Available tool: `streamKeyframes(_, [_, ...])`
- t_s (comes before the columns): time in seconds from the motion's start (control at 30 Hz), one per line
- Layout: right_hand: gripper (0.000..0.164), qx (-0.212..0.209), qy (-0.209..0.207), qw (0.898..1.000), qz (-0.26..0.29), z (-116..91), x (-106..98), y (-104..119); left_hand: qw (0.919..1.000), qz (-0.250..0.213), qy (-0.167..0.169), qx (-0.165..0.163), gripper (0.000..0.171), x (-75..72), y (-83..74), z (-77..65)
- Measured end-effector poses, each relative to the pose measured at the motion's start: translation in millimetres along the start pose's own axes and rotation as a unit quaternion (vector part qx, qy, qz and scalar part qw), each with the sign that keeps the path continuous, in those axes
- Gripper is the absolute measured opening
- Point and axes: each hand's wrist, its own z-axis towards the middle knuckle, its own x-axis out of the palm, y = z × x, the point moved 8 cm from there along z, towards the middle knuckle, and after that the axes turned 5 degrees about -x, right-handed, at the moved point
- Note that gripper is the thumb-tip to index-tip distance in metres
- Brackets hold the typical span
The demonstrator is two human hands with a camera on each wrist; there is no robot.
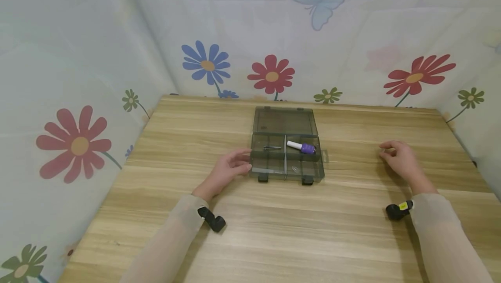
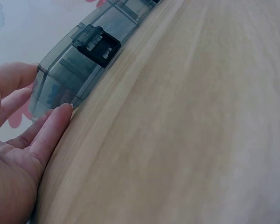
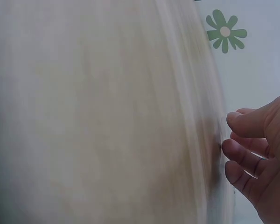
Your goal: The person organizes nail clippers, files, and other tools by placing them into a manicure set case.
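A smoky, see-through compartment box (image 1: 266, 161) stands on the table with its lid (image 1: 285, 121) folded back. Inside, at the back right, lies a nail polish bottle (image 1: 307, 148) with a purple body and white cap. A slim metal tool (image 1: 272, 147) sits at back left, its kind unclear. A small clear piece (image 1: 295, 169) lies at front right. My left hand (image 1: 227, 170) rests its fingertips against the box's left side, fingers extended. Well to the right of the box, my right hand (image 1: 401, 161) hovers with loosely bent fingers, thumb near index; nothing shows between them.
The wood-grain table (image 1: 297, 239) extends around the box. Behind it hangs a pale curtain (image 1: 352, 48) printed with flowers and a butterfly. Two black latches (image 1: 263, 178) face me, and a carry loop (image 1: 325, 156) juts from the box's right side.
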Motion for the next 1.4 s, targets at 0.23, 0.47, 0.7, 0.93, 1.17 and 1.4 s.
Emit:
streamKeyframes(0.23, [0.025, 0.012, 0.028, 0.999, -0.015, 6.7, 5.5, -5.7, 1.0000, 0.002, -0.001, -0.001, 0.055, -0.5, 0.3, -0.7])
streamKeyframes(0.47, [0.023, 0.012, 0.051, 0.998, -0.025, 9.7, 7.8, -8.1, 1.0000, 0.003, -0.004, 0.000, 0.054, 0.0, 0.5, -0.5])
streamKeyframes(0.7, [0.023, 0.007, 0.056, 0.998, -0.025, 10.6, 6.9, -8.7, 1.0000, 0.005, -0.007, 0.000, 0.053, 0.5, -0.3, -1.3])
streamKeyframes(0.93, [0.019, 0.010, 0.055, 0.998, -0.013, 12.0, 6.8, -11.1, 1.0000, 0.005, -0.002, -0.002, 0.053, 0.7, -0.7, -1.3])
streamKeyframes(1.17, [0.013, -0.003, 0.057, 0.998, -0.022, 11.5, 4.3, -9.8, 0.9998, 0.003, 0.017, -0.009, 0.053, 6.0, -18.3, -8.6])
streamKeyframes(1.4, [0.012, 0.030, 0.067, 0.997, -0.033, 10.0, 5.7, -14.9, 0.9998, 0.002, 0.013, -0.015, 0.055, 0.5, 0.7, 0.2])
